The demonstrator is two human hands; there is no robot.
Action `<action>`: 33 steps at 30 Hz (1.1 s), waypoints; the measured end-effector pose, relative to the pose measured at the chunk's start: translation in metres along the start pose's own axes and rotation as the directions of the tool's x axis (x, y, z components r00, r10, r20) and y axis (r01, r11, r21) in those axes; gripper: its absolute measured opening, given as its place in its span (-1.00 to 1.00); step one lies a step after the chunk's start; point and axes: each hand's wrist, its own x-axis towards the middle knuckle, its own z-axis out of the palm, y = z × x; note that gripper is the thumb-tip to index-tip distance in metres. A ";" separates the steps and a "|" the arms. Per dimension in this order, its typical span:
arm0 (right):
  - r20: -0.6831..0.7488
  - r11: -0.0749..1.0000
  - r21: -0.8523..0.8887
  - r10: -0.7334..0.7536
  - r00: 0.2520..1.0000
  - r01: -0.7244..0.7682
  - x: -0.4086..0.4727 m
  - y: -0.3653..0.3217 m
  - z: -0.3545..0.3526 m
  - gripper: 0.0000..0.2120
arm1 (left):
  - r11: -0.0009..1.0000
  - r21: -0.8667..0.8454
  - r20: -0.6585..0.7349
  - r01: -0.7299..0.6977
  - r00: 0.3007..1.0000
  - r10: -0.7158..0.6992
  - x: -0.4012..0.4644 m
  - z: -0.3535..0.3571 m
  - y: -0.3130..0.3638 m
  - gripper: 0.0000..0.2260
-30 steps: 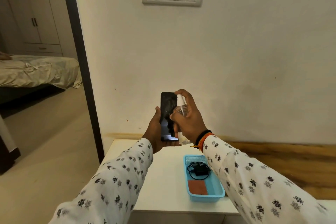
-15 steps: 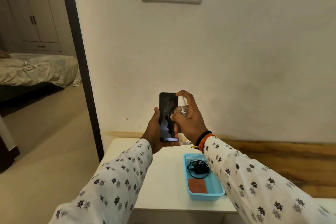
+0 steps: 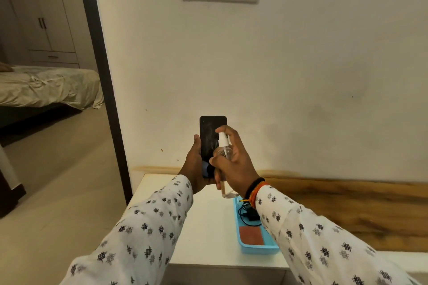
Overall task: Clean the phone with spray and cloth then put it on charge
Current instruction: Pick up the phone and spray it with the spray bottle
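1. Holding the phone [image 3: 210, 139] upright, the left hand [image 3: 196, 164] is wrapping its lower half, thumb along the left edge, fingers closing behind it, above the far edge of the table [image 3: 203, 227].
2. Gripping the spray bottle [image 3: 224, 157], the right hand [image 3: 234, 164] is curling around the clear body just right of the phone, with the index finger resting over the white nozzle head and the nozzle facing the dark screen.
3. Judging by this pose, the person is doing the spraying step; the wiping and the charging are not yet done.
4. Doing it well is likely meaning a short, light press, so that mist is landing on the glass as a thin film and not running down toward the bottom edge, where the charging port probably sits.
5. Keeping the nozzle near the phone but not touching it is helping the mist spread; tilting the screen slightly toward the nozzle would help too.
6. The left thumb is sitting close to the sprayed area, so a firm hold is mattering, since a wet phone may slip.
7. Waiting on the table below the phone, the blue tray [image 3: 259, 250] is holding a reddish cloth [image 3: 251, 235] at its near end and a black charger [image 3: 251, 215] with its coiled cable at its far end.
8. Setting the bottle down on the table beside the tray would free the right hand for the cloth.
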 end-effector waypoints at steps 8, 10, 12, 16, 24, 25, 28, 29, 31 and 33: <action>0.007 1.000 0.027 -0.005 1.000 0.005 0.002 -0.007 0.009 -0.46 | 1.000 -0.023 0.010 -0.002 1.000 0.002 0.003 -0.001 -0.003 -0.35; -0.007 1.000 0.021 -0.009 1.000 0.009 0.001 -0.005 0.008 -0.45 | 1.000 -0.027 -0.023 -0.013 1.000 0.012 0.005 -0.003 -0.002 -0.34; -0.008 1.000 0.014 -0.007 1.000 0.007 -0.001 -0.002 0.007 -0.44 | 0.998 -0.048 -0.049 -0.031 0.998 0.029 0.008 -0.004 -0.002 -0.34; -0.005 0.999 -0.031 -0.011 1.000 0.010 -0.007 0.007 0.007 -0.44 | 0.993 -0.100 -0.074 -0.064 0.996 0.057 0.008 -0.004 -0.001 -0.35; 0.028 0.997 -0.064 0.055 0.998 -0.053 -0.028 0.032 0.012 -0.48 | 0.975 -0.201 -0.035 -0.094 0.995 0.089 0.004 0.001 0.002 -0.30; 0.031 0.996 -0.062 0.064 0.997 -0.062 -0.030 0.034 0.013 -0.48 | 0.974 -0.207 -0.034 -0.090 0.996 0.085 0.004 0.001 0.003 -0.28; 0.024 0.995 -0.080 0.067 0.997 -0.065 -0.033 0.039 0.013 -0.49 | 0.971 -0.226 -0.032 -0.075 0.997 0.069 0.005 0.001 0.004 -0.25; 0.020 0.994 -0.091 0.067 0.998 -0.064 -0.033 0.039 0.013 -0.50 | 0.971 -0.227 -0.026 -0.068 0.998 0.064 0.005 0.000 0.004 -0.24; 0.015 0.992 -0.099 0.074 0.997 -0.072 -0.032 0.041 0.011 -0.51 | 0.977 -0.201 -0.040 -0.073 0.997 0.066 0.006 -0.002 0.002 -0.25; 0.012 0.992 -0.094 0.085 0.996 -0.083 -0.032 0.042 0.009 -0.51 | 0.981 -0.167 -0.059 -0.095 0.994 0.087 0.007 -0.004 0.001 -0.28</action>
